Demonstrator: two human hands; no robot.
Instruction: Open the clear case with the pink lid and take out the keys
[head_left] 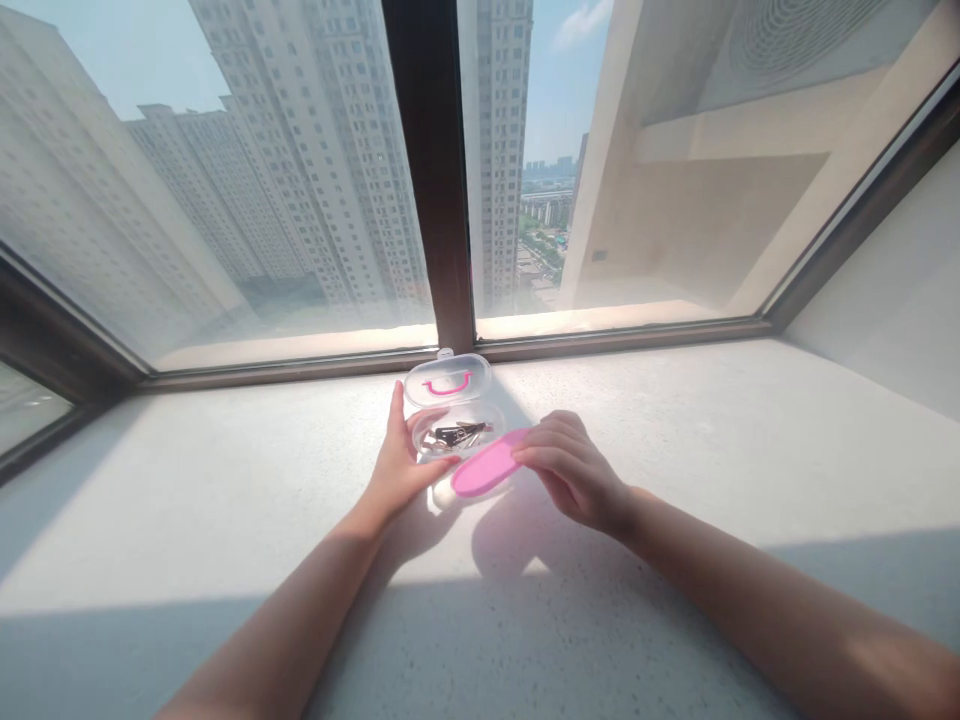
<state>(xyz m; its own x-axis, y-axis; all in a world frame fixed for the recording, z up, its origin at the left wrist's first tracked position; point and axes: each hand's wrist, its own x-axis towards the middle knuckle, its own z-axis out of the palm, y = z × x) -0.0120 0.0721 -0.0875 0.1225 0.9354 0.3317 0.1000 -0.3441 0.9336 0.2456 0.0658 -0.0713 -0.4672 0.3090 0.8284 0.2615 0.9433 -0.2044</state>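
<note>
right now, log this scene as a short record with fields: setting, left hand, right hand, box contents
setting: pale stone windowsill under a large window
left hand: left hand grips the side of the small clear plastic box, its lid open
right hand: right hand holds a flat pink oval piece at the box's front edge
box contents: small dark metal tools, kind unclear

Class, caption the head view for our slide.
Left hand steadies an open clear case of metal tools; right hand holds a pink file.
</note>
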